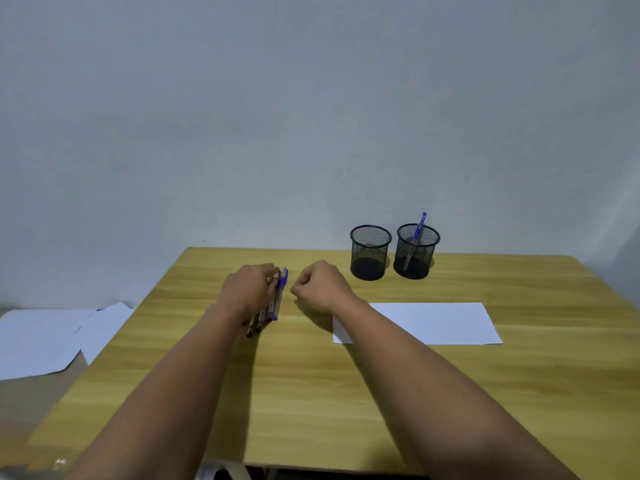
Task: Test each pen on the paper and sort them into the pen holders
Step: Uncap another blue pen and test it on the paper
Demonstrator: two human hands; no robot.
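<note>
My left hand (pixel 251 289) lies over a bunch of several pens (pixel 268 311) on the wooden table, its fingers curled round them; a blue-capped pen (pixel 281 292) shows at the hand's right edge. My right hand (pixel 320 284) is just right of the pens, fingers curled into a fist, holding nothing that I can see. A white sheet of paper (pixel 433 322) lies to the right, partly under my right forearm. Two black mesh pen holders stand at the back: the left holder (pixel 370 252) looks empty, the right holder (pixel 416 251) has one blue pen (pixel 417 233) in it.
The wooden table (pixel 311 393) ends at a grey wall behind the holders. Loose white sheets (pixel 52 337) lie on a lower surface off the table's left edge.
</note>
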